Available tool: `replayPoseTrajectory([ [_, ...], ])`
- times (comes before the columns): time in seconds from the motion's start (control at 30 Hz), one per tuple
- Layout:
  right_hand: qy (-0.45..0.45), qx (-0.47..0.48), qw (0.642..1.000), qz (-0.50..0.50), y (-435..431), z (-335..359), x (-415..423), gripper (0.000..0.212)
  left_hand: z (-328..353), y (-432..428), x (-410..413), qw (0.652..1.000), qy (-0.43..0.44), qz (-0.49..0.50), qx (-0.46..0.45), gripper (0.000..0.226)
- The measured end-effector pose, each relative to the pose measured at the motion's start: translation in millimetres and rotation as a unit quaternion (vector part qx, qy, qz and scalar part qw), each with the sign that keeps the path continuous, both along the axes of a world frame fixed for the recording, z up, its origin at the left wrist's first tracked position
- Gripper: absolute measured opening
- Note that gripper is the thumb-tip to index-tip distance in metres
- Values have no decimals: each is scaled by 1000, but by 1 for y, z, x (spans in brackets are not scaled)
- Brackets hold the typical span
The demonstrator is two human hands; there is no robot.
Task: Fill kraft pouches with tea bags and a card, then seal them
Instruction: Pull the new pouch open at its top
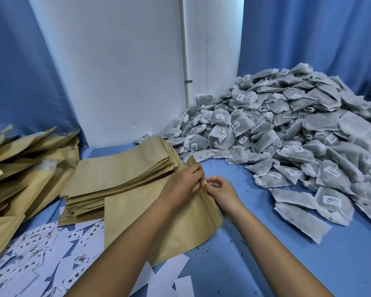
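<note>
A flat brown kraft-paper pouch [150, 213] lies on the blue table surface [266, 254], its open top edge raised between both hands. The left hand [183, 183] has its fingers curled over the near side of that edge, pinching the paper; the right hand [220, 189] pinches the same edge from the other side with thumb and bent fingers, so the mouth of the pouch sits right at the fingertips of both. Just left of the pouch is a stack of flat brown kraft pouches [120, 174], and farther left a loose heap of bulkier brown pouches [19, 159]. White printed paper cards [41, 254] are scattered in front. A large pile of grey mesh tea bags with white labels [287, 129] fills the right.
</note>
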State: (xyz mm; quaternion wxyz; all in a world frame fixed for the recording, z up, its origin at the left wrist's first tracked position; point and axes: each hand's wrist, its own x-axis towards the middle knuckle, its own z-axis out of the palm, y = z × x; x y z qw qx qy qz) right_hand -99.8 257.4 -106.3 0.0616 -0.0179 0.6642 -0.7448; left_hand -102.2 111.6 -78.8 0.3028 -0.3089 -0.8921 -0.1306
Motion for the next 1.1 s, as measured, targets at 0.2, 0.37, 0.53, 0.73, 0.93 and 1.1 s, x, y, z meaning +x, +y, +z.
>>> replayPoseTrajectory([
  [0.2,47,100,993,25,9,4,1,38,12,-1,0,995,14,-20,-102,12],
  [0.37,59,148,986,-45,6,-1,-11,31,26,7,3,989,48,-31,-139,18],
  [0.53,49,193,977,-70,45,-21,-25,27,46,14,7,990,71,-59,-106,21],
  [0.73,86,533,822,-182,86,-35,-16,56,38,36,-15,998,-34,-23,-54,23],
  [0.93,-11,659,729,-187,141,-59,2,60,26,72,-19,990,-92,-71,-78,19],
  [1.1,74,614,756,-214,162,-51,-12,46,16,78,-26,988,-135,-42,-69,21],
])
